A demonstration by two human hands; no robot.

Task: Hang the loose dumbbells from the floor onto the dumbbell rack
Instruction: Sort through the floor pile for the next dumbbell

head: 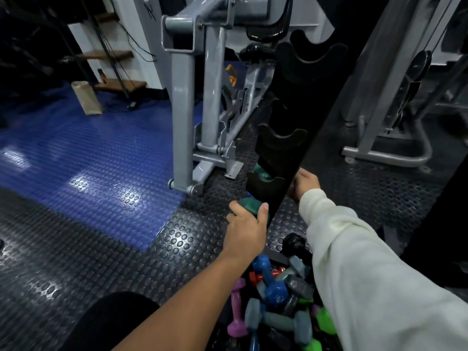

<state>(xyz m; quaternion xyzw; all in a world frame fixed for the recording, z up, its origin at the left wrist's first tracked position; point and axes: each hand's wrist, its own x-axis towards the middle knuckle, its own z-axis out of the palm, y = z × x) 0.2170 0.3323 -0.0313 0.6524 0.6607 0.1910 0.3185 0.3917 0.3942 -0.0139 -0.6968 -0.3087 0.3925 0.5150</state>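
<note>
Gripping: left hand [247, 224] curls round dark green rubber dumbbell [250, 205], held just beside low end of tall black metal dumbbell rack [298, 138].
R hand: right hand [304, 184] wraps rack's far edge; white sleeve [367, 274] behind it.
Near pile: loose dumbbells [276, 297] heaped on floor btwn arms: blue, grey, purple, red, lime.
Rack cradles: teal dumbbell [260, 171] sits in a low one.
Far: grey steel gym machine [197, 92] on blue studded mat [88, 153].

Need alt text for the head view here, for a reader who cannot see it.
A person's left hand grips a dark green dumbbell beside a black dumbbell rack, while the right hand holds the rack's edge. A pile of coloured dumbbells lies on the studded floor below.
</note>
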